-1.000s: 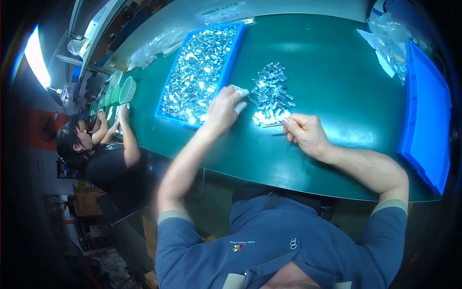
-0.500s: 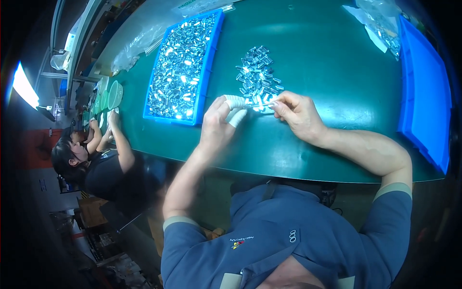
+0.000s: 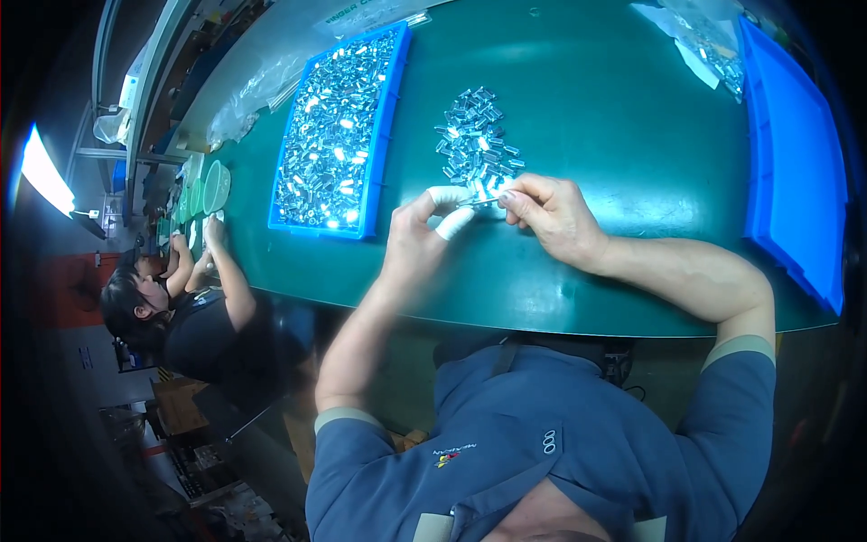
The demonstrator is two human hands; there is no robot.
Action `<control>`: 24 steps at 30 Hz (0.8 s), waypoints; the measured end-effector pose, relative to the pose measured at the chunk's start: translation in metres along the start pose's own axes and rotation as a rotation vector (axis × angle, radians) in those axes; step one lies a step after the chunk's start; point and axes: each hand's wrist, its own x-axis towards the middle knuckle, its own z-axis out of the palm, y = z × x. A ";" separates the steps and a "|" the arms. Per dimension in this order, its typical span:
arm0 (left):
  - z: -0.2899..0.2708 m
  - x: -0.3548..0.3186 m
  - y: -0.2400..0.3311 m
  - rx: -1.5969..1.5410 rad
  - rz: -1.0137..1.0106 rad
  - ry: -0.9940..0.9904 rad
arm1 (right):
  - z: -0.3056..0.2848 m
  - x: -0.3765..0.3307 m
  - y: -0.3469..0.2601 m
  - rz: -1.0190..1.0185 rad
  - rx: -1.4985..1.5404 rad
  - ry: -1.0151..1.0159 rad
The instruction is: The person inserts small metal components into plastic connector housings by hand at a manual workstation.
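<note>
My left hand (image 3: 414, 239) has white wraps on its thumb and forefinger. Those two fingers close around the left end of a thin metal rod or a small part at its tip; which one is too small to tell. From the other side, my right hand (image 3: 562, 224) pinches the slim shiny rod (image 3: 486, 201) between thumb and forefinger. Just beyond both hands lies a loose pile of small silvery metal cylinders (image 3: 471, 131) on the green tabletop (image 3: 596, 117). Its near end is partly hidden behind my fingers.
Left of the pile stands a blue tray (image 3: 383, 135) full of similar metal pieces. Another blue tray (image 3: 795, 163) is at the right edge, beside a clear plastic bag (image 3: 713, 50) of parts. Farther left, co-workers (image 3: 194, 316) sit near a green bowl (image 3: 217, 187).
My left hand has turned slightly and its wrapped thumb has shifted right, closer to the rod. My right hand has moved a little left. The whole view has shifted slightly.
</note>
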 end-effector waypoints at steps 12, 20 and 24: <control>0.028 0.005 0.005 0.007 0.169 0.057 | 0.001 -0.002 -0.004 0.060 -0.042 -0.029; -0.007 0.024 0.012 0.241 0.338 0.082 | -0.005 -0.001 0.001 0.050 0.067 0.051; -0.080 0.066 -0.037 0.539 0.247 0.372 | 0.001 0.001 -0.001 0.044 0.075 0.080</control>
